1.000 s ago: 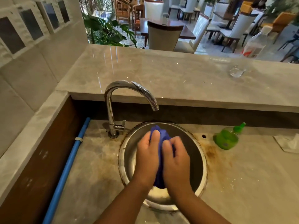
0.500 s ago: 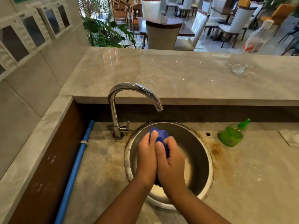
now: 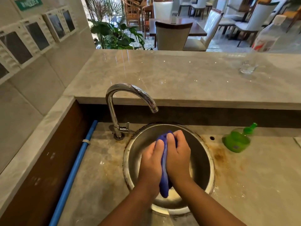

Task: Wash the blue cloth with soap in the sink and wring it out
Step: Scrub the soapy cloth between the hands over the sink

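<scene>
The blue cloth is bunched into a long wad, pressed between my two palms over the round steel sink. My left hand grips its left side. My right hand grips its right side, fingers curled over the cloth's top end. The lower end of the cloth hangs out below my wrists. A green soap bottle stands on the counter to the right of the sink. The chrome tap arches over the sink's back edge; no water is seen running.
A raised marble ledge runs behind the sink, with a glass and a plastic bottle at its right end. A blue pipe lies along the left of the stained counter. Tiled wall stands at the left.
My right hand has slid forward over the cloth's top end while the left has drawn back, rubbing the cloth between them. The view has shifted slightly.
</scene>
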Demonstrator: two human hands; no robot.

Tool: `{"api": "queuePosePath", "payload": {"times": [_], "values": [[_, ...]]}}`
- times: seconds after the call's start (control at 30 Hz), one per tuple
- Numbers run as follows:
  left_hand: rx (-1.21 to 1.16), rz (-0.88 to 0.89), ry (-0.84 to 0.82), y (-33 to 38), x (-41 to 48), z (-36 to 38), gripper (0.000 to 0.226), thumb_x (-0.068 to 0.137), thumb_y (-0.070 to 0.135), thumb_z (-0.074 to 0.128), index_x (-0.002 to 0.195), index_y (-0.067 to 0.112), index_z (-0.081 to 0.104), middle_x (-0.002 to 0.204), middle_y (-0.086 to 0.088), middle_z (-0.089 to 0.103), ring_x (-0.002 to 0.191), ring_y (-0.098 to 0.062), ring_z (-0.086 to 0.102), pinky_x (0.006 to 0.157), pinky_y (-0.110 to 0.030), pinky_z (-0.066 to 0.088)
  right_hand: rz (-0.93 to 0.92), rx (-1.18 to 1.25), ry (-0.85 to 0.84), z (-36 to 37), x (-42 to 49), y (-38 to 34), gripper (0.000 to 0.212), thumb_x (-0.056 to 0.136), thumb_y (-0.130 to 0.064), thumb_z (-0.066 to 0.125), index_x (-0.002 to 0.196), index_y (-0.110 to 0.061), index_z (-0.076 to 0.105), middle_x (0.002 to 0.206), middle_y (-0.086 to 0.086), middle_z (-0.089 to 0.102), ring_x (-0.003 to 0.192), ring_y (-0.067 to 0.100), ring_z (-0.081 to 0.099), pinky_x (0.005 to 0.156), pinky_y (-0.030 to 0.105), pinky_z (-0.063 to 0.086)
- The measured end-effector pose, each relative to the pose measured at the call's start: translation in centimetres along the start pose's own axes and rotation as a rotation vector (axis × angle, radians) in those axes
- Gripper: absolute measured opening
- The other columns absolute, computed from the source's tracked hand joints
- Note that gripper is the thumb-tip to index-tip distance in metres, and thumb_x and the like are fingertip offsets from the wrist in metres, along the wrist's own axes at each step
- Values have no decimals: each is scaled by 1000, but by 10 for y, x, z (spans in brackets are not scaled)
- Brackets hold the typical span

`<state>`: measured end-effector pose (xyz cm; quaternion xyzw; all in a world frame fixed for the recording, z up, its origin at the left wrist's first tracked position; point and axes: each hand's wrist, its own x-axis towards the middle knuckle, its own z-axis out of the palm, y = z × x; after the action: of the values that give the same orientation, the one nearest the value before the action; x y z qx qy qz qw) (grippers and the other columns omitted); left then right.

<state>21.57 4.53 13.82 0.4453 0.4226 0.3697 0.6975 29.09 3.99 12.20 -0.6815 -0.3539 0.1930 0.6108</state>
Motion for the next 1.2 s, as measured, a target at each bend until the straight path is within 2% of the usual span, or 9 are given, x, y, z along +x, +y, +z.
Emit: {"api": "queuePosePath", "payload": {"times": [0.2, 0.37, 0.57, 0.67, 0.77, 0.9, 1.0, 1.07, 1.2], "values": [[-12, -2, 143, 10, 12, 0, 35, 100, 42, 49, 90, 12, 64, 75, -8, 63, 75, -27, 59, 73, -42, 50, -253, -89, -196, -8, -36, -6, 19, 96, -36, 46, 79, -29, 50, 75, -8, 58, 58, 12, 54, 50, 23, 44], [5, 49, -36, 14, -11, 10, 31, 102, 36, 45, 103, 13, 67, 92, -16, 71, 86, -27, 70, 80, -41, 58, -52, 43, -49, -15, 5, -5, 25, 102, -21, 46, 78, -19, 51, 66, -4, 55, 54, 6, 49, 52, 26, 45], [-77, -8, 79, 25, 4, 3, 30, 100, 44, 51, 86, 26, 70, 81, -7, 71, 75, -18, 70, 76, -38, 58, -412, -113, -218, -19, -28, -19, 17, 96, -32, 47, 79, -30, 48, 65, -14, 51, 55, 8, 51, 50, 13, 39], [-142, -93, 32, 24, -2, 2, 28, 99, 41, 52, 100, 21, 71, 97, -9, 77, 91, -24, 75, 87, -43, 58, -168, -113, -175, -15, 7, -3, 20, 101, -26, 48, 81, -27, 50, 67, -8, 55, 58, 7, 53, 55, 18, 44], [-261, -129, -6, 25, -2, -7, 27, 97, 43, 53, 108, 25, 70, 103, -5, 78, 98, -26, 75, 89, -47, 58, 38, -166, -307, -20, 29, 12, 16, 103, -25, 49, 88, -20, 53, 74, -2, 60, 60, 4, 55, 59, 25, 49], [-295, -89, 98, 23, 14, -30, 35, 88, 41, 60, 116, 19, 65, 107, -6, 77, 96, -28, 76, 74, -42, 63, 150, -32, -241, -28, 36, 7, 18, 104, -26, 47, 88, -18, 53, 79, 0, 56, 61, 2, 53, 57, 22, 46], [-369, -269, 4, 20, 16, -46, 43, 81, 26, 67, 120, 10, 64, 115, -15, 75, 94, -29, 76, 69, -39, 63, 264, 160, -214, -26, 39, 3, 21, 104, -29, 46, 86, -19, 53, 81, 1, 56, 66, 11, 56, 61, 31, 47], [-442, -396, -67, 14, 13, -54, 40, 75, 24, 74, 112, 8, 71, 109, -16, 77, 90, -31, 77, 75, -42, 62, 315, 230, -253, -23, 36, 0, 22, 104, -30, 46, 88, -17, 54, 82, 3, 57, 68, 14, 57, 62, 31, 50], [-517, -528, -112, -3, 12, -65, 64, 54, 28, 96, 111, 7, 77, 122, -22, 71, 107, -42, 70, 95, -51, 51, 370, 301, -374, -13, 29, 3, 20, 103, -30, 48, 97, -14, 57, 92, 8, 63, 78, 22, 62, 73, 39, 53]]}}
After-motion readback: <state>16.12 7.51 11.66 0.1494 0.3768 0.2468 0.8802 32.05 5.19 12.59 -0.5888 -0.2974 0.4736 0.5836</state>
